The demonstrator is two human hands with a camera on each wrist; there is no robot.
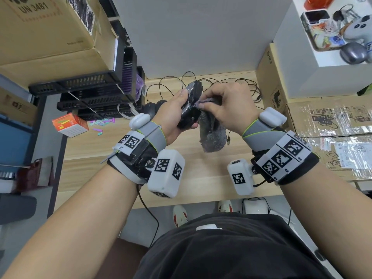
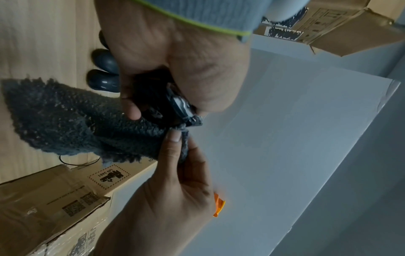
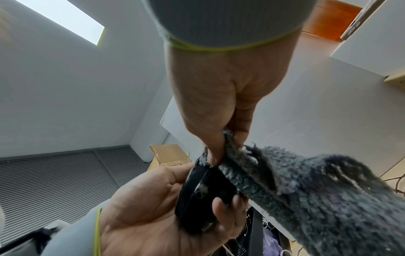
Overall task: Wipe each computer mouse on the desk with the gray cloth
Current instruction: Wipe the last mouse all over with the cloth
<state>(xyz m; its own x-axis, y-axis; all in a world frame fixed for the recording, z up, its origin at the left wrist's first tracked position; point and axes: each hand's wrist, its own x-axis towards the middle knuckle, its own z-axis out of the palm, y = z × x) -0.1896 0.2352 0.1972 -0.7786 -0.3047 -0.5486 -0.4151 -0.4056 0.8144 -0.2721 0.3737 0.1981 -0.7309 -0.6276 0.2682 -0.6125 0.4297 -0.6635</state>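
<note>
My left hand (image 1: 177, 115) grips a black wired mouse (image 1: 191, 103) lifted above the wooden desk (image 1: 120, 174), thumb on one side and fingers curled round the other. In the left wrist view the mouse (image 2: 175, 104) shows between palm and fingers. My right hand (image 1: 223, 107) pinches a fold of the fluffy gray cloth (image 1: 212, 133) against the mouse's side; the rest of the cloth hangs down. The right wrist view shows the cloth (image 3: 306, 190) pressed on the mouse (image 3: 197, 195). Two more dark mice (image 1: 155, 106) lie on the desk behind my left hand.
Black cables (image 1: 231, 83) tangle at the back of the desk. Black trays (image 1: 90, 93) and cardboard boxes (image 1: 46, 37) stand at the left, an orange-and-white small box (image 1: 70, 124) with scattered coloured bits beside it. Taped cardboard boxes (image 1: 332, 125) and a white box (image 1: 322, 57) crowd the right.
</note>
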